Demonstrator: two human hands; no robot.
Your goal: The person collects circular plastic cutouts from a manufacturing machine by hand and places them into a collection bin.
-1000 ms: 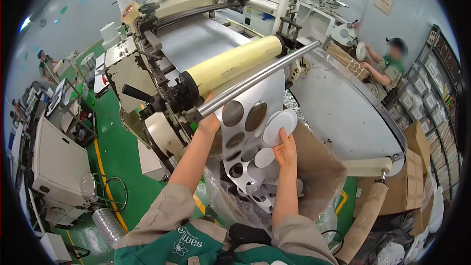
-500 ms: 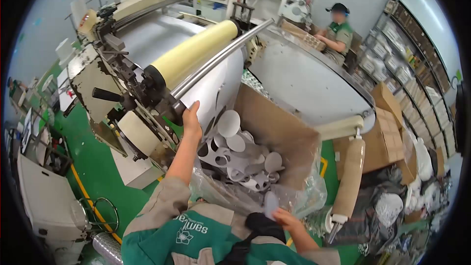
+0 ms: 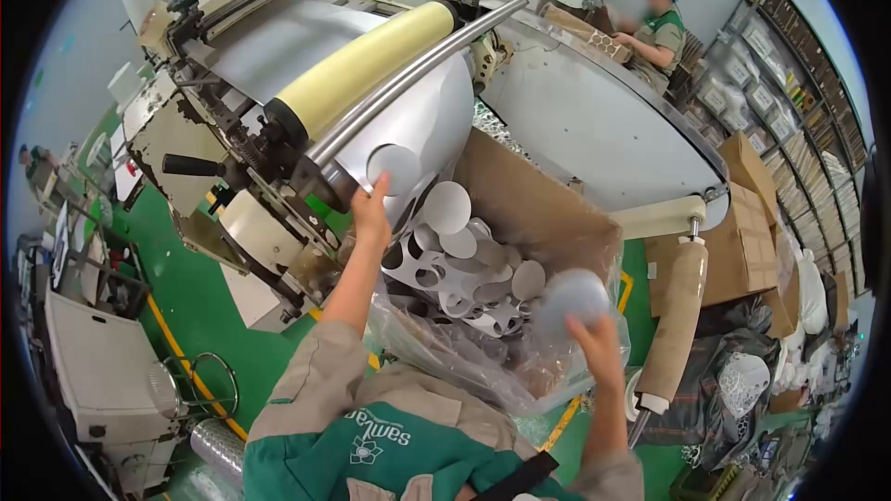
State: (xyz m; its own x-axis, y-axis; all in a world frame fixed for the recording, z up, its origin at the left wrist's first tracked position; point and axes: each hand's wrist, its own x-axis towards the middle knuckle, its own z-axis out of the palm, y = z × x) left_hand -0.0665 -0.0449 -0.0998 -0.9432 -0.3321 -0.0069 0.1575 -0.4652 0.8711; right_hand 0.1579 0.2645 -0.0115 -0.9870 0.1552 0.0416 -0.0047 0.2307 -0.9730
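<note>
My left hand is raised at the lower edge of a glossy white sheet that hangs from the machine's roller. Its fingertips pinch the lower edge of a round grey-white disc, which sits within a cut-out in that sheet. My right hand grips another round disc, blurred by motion, over the near right side of a large cardboard box. Loose discs and punched sheet scraps lie heaped inside the box, which has a clear plastic liner.
A yellow roller and a metal bar run above the sheet. A wrapped roller stands at right, near cardboard boxes and bags. Behind a grey panel, a co-worker handles a carton. Shelves line the right wall.
My left hand has gone from the sheet's corner to the disc in the sheet. My right hand has lifted its disc away from my body, up and rightward. The view has shifted slightly.
</note>
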